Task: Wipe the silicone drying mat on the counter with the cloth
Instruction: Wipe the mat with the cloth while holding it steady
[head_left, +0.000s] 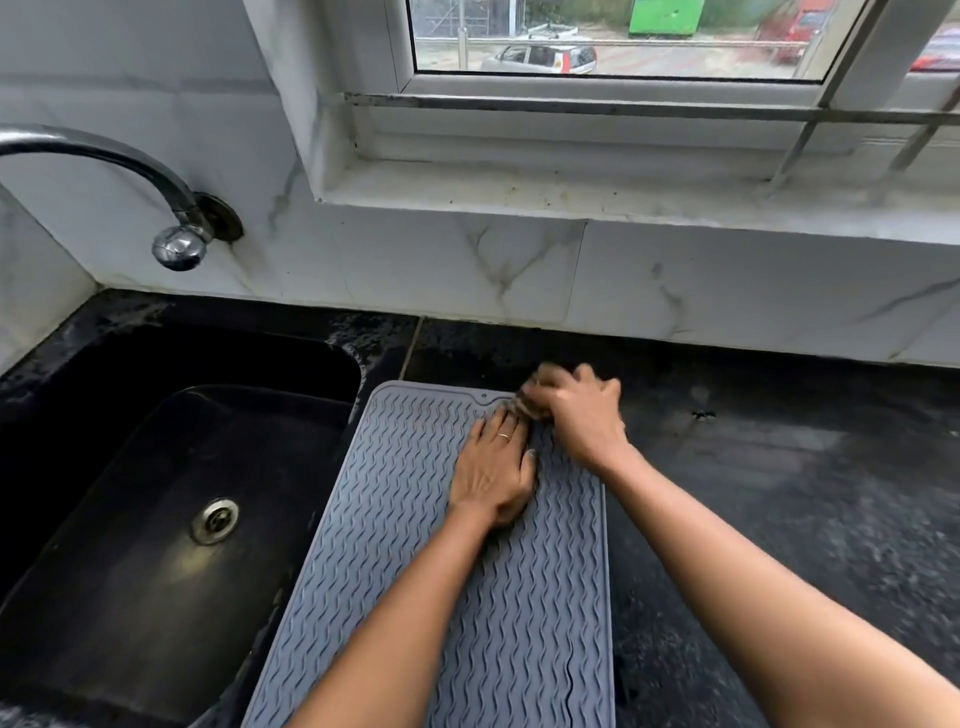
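A grey silicone drying mat (395, 519) with wavy ridges lies on the black counter, right beside the sink. My left hand (493, 467) rests flat on the mat's upper middle, fingers spread, a ring on one finger. My right hand (582, 410) is at the mat's far right corner, closed on a small crumpled brownish cloth (524, 402). The cloth is blurred and mostly hidden under the fingers. Both forearms reach in from the bottom of the view.
A black sink (156, 519) with a metal drain lies to the left of the mat. A chrome tap (176, 228) juts from the marble-tiled wall above it. The black counter (779, 467) stretches to the right. A window ledge (571, 192) runs behind.
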